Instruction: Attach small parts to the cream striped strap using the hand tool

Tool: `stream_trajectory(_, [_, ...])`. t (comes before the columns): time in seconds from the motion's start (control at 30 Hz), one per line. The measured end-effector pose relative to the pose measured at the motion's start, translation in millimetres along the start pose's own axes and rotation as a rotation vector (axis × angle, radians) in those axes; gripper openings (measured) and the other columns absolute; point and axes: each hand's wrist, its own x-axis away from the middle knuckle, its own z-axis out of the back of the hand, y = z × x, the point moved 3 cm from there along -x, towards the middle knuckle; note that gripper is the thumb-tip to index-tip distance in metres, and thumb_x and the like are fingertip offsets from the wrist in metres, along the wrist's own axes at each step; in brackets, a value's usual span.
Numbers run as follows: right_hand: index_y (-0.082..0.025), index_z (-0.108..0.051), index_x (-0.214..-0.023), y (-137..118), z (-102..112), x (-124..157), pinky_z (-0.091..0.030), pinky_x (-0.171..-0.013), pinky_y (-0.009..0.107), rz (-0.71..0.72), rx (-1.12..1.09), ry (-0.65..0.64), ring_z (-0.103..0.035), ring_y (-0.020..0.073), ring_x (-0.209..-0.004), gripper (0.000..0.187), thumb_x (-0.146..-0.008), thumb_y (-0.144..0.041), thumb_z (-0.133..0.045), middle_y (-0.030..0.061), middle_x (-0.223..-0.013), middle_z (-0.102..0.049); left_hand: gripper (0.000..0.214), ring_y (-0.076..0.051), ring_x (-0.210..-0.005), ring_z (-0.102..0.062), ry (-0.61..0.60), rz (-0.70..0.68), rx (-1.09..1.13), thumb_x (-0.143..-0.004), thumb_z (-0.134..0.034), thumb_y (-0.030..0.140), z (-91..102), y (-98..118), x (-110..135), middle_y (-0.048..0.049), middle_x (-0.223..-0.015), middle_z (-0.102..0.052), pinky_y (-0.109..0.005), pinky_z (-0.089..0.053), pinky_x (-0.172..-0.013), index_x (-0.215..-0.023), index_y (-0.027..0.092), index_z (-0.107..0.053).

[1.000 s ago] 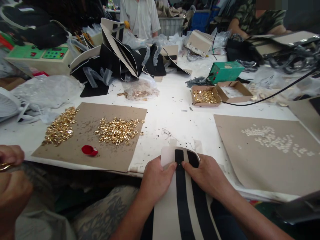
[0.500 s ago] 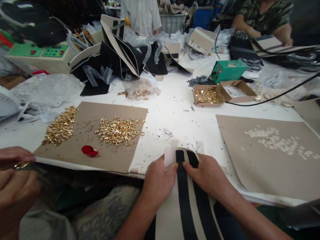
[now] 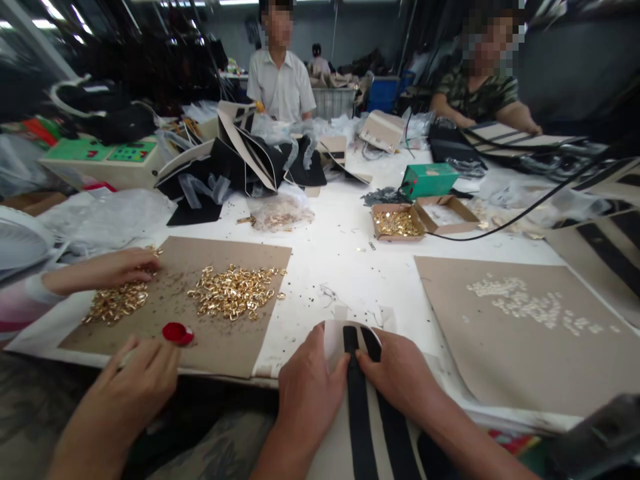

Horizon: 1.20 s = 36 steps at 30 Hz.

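The cream fabric panel has two black lengthwise stripes; its curled top end lies on the tabletop's near edge.

Head camera, single view: faces forward-down across white worktable; closest to left hand, right hand, lower centre.

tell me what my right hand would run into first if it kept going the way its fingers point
Your right hand, holding the striped panel, points left and slightly away across it. First in that line is your left hand: its thumb lies almost against the right fingertips, though depth is hard to judge.
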Motion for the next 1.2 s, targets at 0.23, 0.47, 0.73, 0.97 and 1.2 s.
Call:
stream_trajectory(0.23, [-0.023,-0.076,-0.102,-6.8,-2.0,0.8,-0.046,-0.082,0.031,0.034,0.038,0.046,-0.072,0.0276,-0.098,0.02,-0.088,-0.027,-0.061,0.0101,-0.1,-0.079,0.049,-0.031,-0.129,-0.059,0.228,-0.531,-0.058,-0.085,-0.053,0.01,-3.5,10.3,11.4,-0.0127,-0.138,-0.064,-0.052,-0.05,-0.11,-0.132,0.02,-0.063])
stream_trajectory(0.47, [-0.022,-0.075,-0.101,-10.0,3.7,2.0,-0.046,-0.079,0.031,0.051,0.023,0.097,-0.072,0.0279,-0.1,0.025,-0.082,-0.029,-0.062,0.009,-0.102,-0.079,0.028,-0.03,-0.118,-0.067,0.22,-0.618,0.158,-0.09,-0.055,0.024,-18.7,-6.6,5.3,-0.0135,-0.122,-0.071,-0.049,-0.059,-0.104,-0.111,0.021,-0.074])
stream_trajectory(0.73, [-0.026,-0.068,-0.121,6.4,22.6,14.8,-0.047,-0.078,0.031,-0.005,-0.036,0.264,-0.072,0.0253,-0.096,0.047,-0.077,-0.043,-0.071,0.0042,-0.103,-0.077,0.032,-0.031,-0.122,-0.066,0.22,-0.573,0.201,-0.09,-0.059,0.04,-25.8,-19.3,-6.2,-0.0104,-0.124,-0.072,-0.055,-0.053,-0.11,-0.109,0.023,-0.077])
stream_trajectory(0.97, [-0.021,-0.07,-0.12,72.9,81.5,17.6,-0.045,-0.08,0.027,-0.126,0.008,0.433,-0.07,0.019,-0.092,0.033,-0.092,-0.036,-0.061,0.0038,-0.099,-0.076,0.029,-0.03,-0.122,-0.065,0.202,-0.563,0.211,-0.088,-0.061,0.038,-20.4,-13.0,0.1,-0.0104,-0.124,-0.071,-0.056,-0.052,-0.111,-0.107,0.022,-0.077])
stream_trajectory(1.2, [-0.019,-0.067,-0.132,139.1,134.7,-8.9,-0.048,-0.085,0.037,-0.354,0.179,0.498,-0.07,0.0291,-0.109,0.043,-0.096,-0.031,-0.048,0.0123,-0.121,-0.074,0.029,-0.031,-0.124,-0.063,0.204,-0.57,0.201,-0.088,-0.065,0.038,-29.2,-20.6,-3.9,-0.0105,-0.127,-0.07,-0.057,-0.051,-0.112,-0.11,0.022,-0.075])
